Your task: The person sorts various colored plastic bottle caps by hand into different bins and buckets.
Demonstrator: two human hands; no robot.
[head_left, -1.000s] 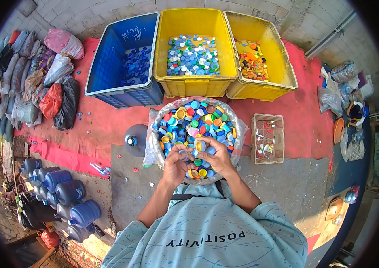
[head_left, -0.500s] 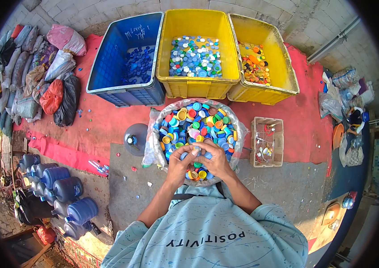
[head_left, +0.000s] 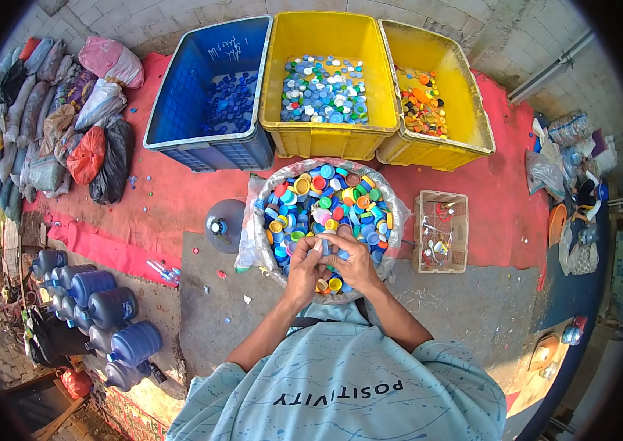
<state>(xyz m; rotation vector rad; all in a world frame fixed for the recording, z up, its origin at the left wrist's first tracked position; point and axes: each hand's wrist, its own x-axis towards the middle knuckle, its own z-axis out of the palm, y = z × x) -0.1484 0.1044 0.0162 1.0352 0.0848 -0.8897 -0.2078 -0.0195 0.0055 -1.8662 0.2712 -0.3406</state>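
I see both hands meeting over the near edge of the sack of caps (head_left: 392, 209). Left hand (head_left: 304, 268) and right hand (head_left: 355, 263) are pinched together at the fingertips, closed on sth small and pale, prob a bottle cap (head_left: 324, 246), but it's too small to tell exactly which hand bears it. Fingertips touch each other right above the heap.

The caps (head_left: 326, 206) fill the sack to the brim: blue, yellow, orange, green, pink, red, all mixed. The sack's clear plastic rim is rolled back around them.

Just left of the sack, a blue water jug (head_left: 223, 224) lies w/ its neck towards me. Just right of it, a small wire basket (head_left: 440, 231) w/ a few odds and ends inside.

Beyond the sack, three crates in a row on the red mat (head_left: 172, 206): blue crate (head_left: 205, 95) w/ dark blue caps, middle yellow crate (head_left: 330, 81) w/ mostly blue, white and green ones, right yellow crate (head_left: 436, 95) w/ orange, red and yellow ones.

Far left, a pile of stuffed bags (head_left: 69, 117); lower left, a cluster of blue water jugs (head_left: 98, 316). Far right, more bags and clutter (head_left: 572, 162), too small to sort out.
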